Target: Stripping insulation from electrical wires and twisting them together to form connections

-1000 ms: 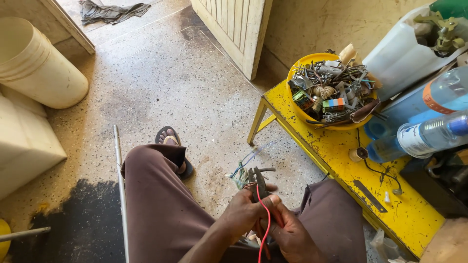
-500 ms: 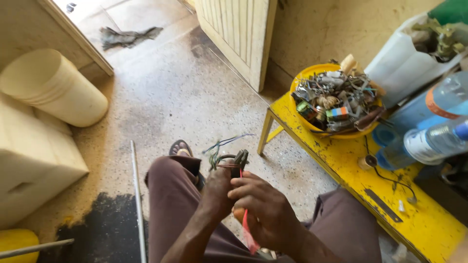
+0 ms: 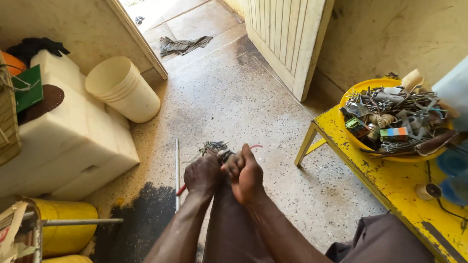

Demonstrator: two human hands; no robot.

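Yellow painted metal bench (image 3: 390, 182) sits right of both hands, yellow plastic bowl (image 3: 352, 95) of scrap on it. Right hand (image 3: 246, 174) and left hand (image 3: 203, 175), touching, clench dark wire bundle (image 3: 216, 147) with red wire (image 3: 181, 190) over the knee.

Both hands meet above the knee: the left hand (image 3: 202, 174) and the right hand (image 3: 245, 173) are closed together around a small bundle of wires (image 3: 217, 148), a red wire (image 3: 181, 189) trailing below. Right, a yellow bowl (image 3: 352, 140) of scrap parts sits on the yellow surface (image 3: 390, 182). A cream bucket (image 3: 123, 89) lies on the floor.
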